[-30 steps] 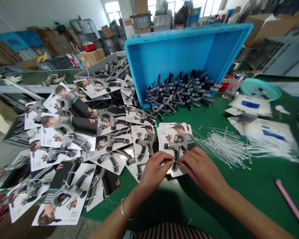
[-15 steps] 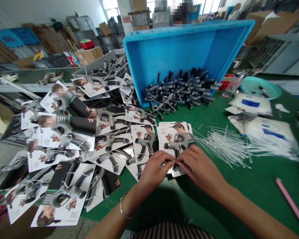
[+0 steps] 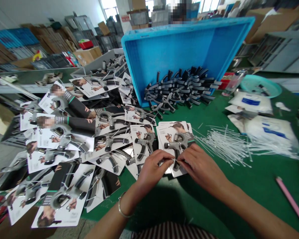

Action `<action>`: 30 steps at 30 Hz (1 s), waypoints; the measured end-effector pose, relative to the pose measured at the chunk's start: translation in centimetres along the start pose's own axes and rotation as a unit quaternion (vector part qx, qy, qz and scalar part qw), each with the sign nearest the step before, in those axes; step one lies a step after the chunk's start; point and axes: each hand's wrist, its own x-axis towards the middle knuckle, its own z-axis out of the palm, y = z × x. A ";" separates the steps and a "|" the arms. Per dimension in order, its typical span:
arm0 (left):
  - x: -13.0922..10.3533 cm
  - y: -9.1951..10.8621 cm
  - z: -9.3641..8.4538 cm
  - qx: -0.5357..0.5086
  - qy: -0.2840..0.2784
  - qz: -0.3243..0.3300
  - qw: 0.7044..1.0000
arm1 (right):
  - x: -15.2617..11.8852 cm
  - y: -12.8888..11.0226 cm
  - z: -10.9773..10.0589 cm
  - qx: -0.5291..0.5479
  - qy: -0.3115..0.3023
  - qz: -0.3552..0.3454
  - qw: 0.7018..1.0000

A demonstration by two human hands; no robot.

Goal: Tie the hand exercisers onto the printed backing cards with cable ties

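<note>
A grey and black hand grip strengthener (image 3: 178,143) lies on a printed backing card (image 3: 162,133), on top of a small stack of cards. Across its lower handle runs a thin white cable tie (image 3: 174,160). My left hand (image 3: 154,167) pinches the tie from the left, and my right hand (image 3: 197,163) pinches it from the right, fingertips close together. Both hands hide the card's lower part. Just left lies another carded hand grip strengthener (image 3: 145,143).
Carded grip strengtheners (image 3: 64,132) pile up on the left. Behind stands a tilted blue crate (image 3: 169,49) of loose strengtheners. To the right are spread cable ties (image 3: 226,146), plastic bags (image 3: 269,131), a turquoise plate (image 3: 274,88) and a pink stick (image 3: 291,200).
My fingertips have parted slightly, showing more of the handle and the tie between them. The strengthener and card stay in place.
</note>
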 end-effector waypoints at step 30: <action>-0.2 2.9 -1.7 0.040 -0.008 0.006 0.999 | 0.4 0.2 0.3 0.119 0.049 -0.001 0.992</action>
